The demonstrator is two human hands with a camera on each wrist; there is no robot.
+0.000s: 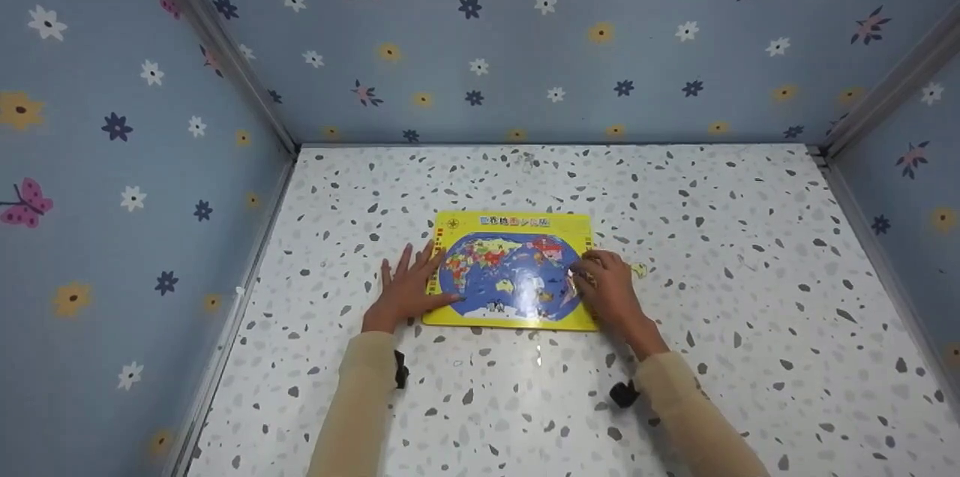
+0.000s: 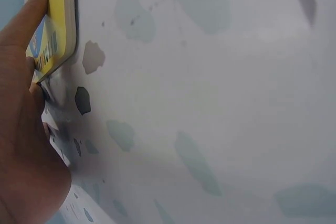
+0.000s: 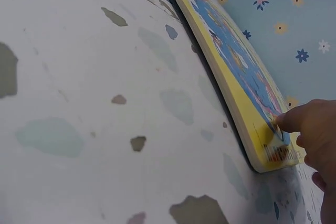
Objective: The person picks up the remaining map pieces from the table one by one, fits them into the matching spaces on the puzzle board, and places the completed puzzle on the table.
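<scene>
A world map puzzle (image 1: 480, 312) with a yellow frame and a blue oval map lies flat on the speckled table. My left hand (image 1: 409, 289) is spread over its left edge, thumb reaching onto the lower map; in the left wrist view, the thumb (image 2: 32, 17) rests on the board. On the other side my right hand (image 1: 611, 288) touches the map's right rim near the Americas, its fingers bent. The right wrist view shows a fingertip (image 3: 287, 121) pressing at the map's border. Just right of that hand lies a small yellow-green piece (image 1: 639, 269), partly hidden.
The white speckled table (image 1: 750, 274) extends around the board. Blue panels (image 1: 525, 34) with flowers and butterflies enclose it at the back, left and right. Dark wrist cameras (image 1: 624, 393) sit at both sleeves.
</scene>
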